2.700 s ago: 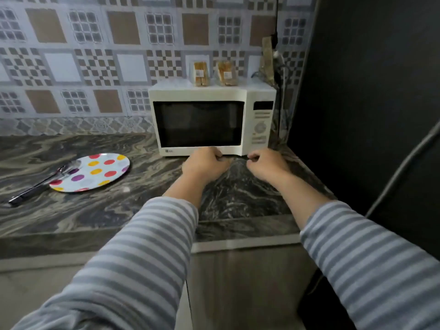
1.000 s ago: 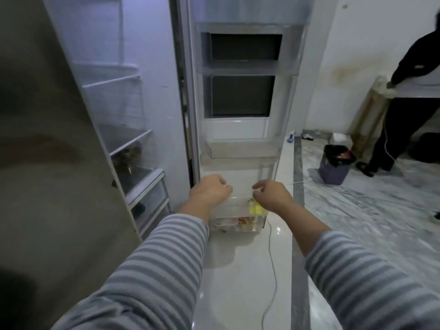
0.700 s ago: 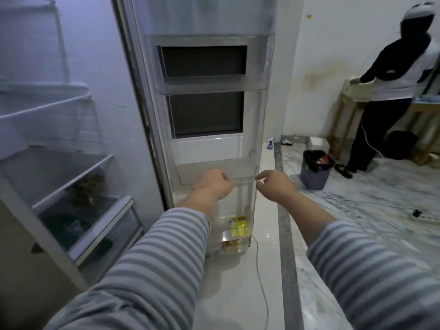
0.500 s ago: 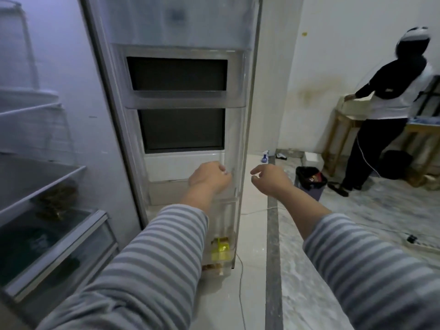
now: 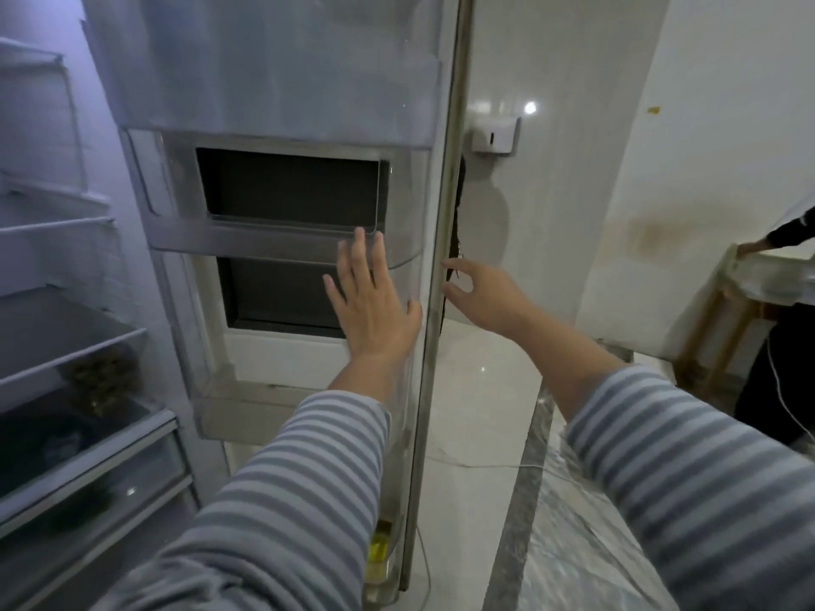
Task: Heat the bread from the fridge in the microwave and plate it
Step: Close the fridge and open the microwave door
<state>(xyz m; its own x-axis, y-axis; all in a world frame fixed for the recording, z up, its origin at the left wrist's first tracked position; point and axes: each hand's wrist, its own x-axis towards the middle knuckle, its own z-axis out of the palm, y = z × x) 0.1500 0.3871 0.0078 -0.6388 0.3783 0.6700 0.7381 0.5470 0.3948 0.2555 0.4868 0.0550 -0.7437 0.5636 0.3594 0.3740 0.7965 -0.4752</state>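
Note:
The fridge stands open before me. Its door (image 5: 282,240) swings out ahead, inner side toward me, with clear door bins. My left hand (image 5: 372,297) lies flat with straight fingers against the door's inner side near its free edge. My right hand (image 5: 478,297) hovers just past the door edge (image 5: 434,302), fingers loosely curled and holding nothing. On the left are the fridge shelves (image 5: 66,341), and a dark brownish lump (image 5: 103,381) sits below one; I cannot tell what it is. No bread is plainly visible.
A yellow item (image 5: 381,546) sits in the lowest door bin. A white cable (image 5: 476,465) trails across the pale floor. A marble counter edge (image 5: 525,500) runs at lower right. Another person (image 5: 780,363) stands by a wooden table (image 5: 723,328) at far right.
I turned from the microwave counter to the open fridge. My view has risen along the door. My left hand opened from a loose fist and went flat onto the door.

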